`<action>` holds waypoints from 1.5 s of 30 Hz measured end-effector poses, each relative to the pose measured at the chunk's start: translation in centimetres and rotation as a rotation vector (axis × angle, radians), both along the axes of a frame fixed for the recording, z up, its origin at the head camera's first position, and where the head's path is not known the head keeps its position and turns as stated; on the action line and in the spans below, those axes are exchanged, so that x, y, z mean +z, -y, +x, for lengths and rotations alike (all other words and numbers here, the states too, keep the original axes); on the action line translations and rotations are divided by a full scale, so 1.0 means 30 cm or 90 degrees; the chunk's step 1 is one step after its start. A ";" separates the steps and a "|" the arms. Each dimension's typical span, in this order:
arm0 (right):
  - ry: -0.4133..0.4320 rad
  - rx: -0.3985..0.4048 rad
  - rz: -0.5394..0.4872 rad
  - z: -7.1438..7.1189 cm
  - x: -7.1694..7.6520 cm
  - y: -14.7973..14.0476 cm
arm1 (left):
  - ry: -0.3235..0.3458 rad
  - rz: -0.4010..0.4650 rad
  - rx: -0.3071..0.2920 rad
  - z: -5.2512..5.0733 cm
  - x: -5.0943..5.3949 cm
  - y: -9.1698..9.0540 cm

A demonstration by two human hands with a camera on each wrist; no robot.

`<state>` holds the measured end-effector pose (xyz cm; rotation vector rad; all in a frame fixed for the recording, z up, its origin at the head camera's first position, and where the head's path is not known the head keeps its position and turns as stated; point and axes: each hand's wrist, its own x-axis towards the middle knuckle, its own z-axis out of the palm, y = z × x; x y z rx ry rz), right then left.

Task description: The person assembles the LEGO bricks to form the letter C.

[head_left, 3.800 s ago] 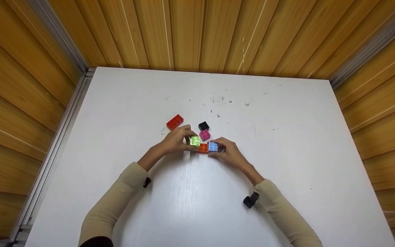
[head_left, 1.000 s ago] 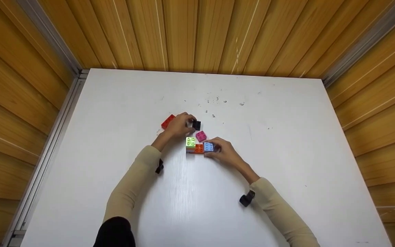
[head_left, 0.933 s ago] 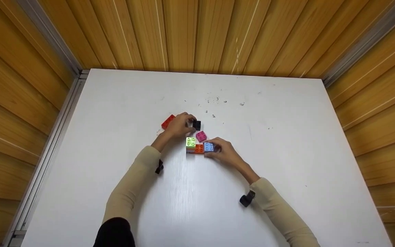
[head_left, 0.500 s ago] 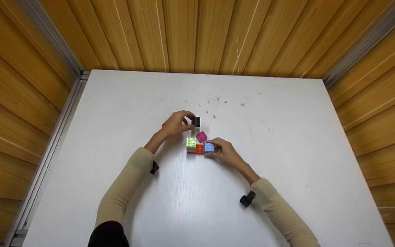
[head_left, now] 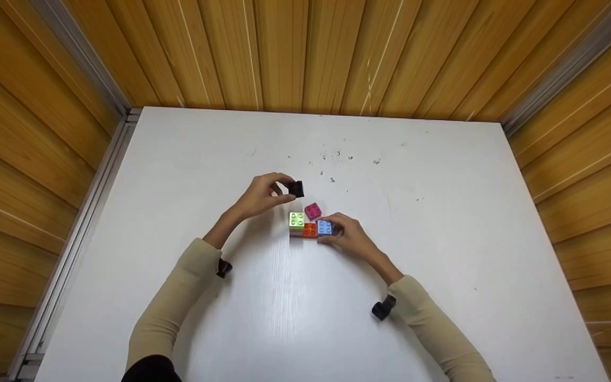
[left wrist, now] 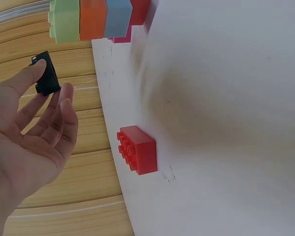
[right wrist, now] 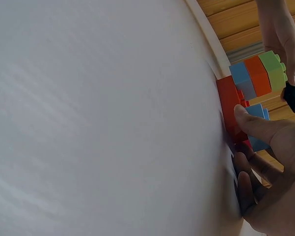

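Observation:
My left hand (head_left: 262, 196) pinches a black brick (head_left: 296, 189) above the table, behind and left of the stack; the left wrist view shows the black brick (left wrist: 47, 73) between thumb and fingertips. My right hand (head_left: 353, 236) grips the right end of the assembly, at the light blue brick (head_left: 324, 227). In the right wrist view a long red brick (right wrist: 228, 105) forms the base. On its far end stand a blue brick (right wrist: 242, 80), an orange brick (right wrist: 257, 75) and a light green brick (right wrist: 273, 70). Behind the assembly lies a pink brick (head_left: 313, 211).
A red brick (left wrist: 138, 150) lies on the white table (head_left: 417, 212), seen in the left wrist view; the left hand covers it in the head view. Wood-patterned walls (head_left: 316, 53) stand at the back and sides of the table.
My left hand has left the green-topped stack, taken hold of the black brick, raised it and moved it slightly left, tilting it. My right hand stays on the assembly.

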<state>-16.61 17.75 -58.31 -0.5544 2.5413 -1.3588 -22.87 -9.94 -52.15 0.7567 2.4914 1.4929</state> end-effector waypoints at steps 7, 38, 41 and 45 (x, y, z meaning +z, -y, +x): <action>0.014 -0.006 0.011 -0.002 -0.003 -0.002 | 0.013 -0.005 -0.018 0.050 0.005 0.013; -0.002 0.004 -0.006 -0.006 -0.001 0.005 | -0.012 -0.047 -0.084 0.138 -0.006 0.025; -0.001 0.003 -0.004 -0.002 -0.002 0.002 | -0.018 -0.051 -0.079 0.142 -0.010 0.021; -0.002 0.004 -0.004 0.000 -0.002 0.000 | -0.030 -0.058 -0.071 0.146 -0.011 0.017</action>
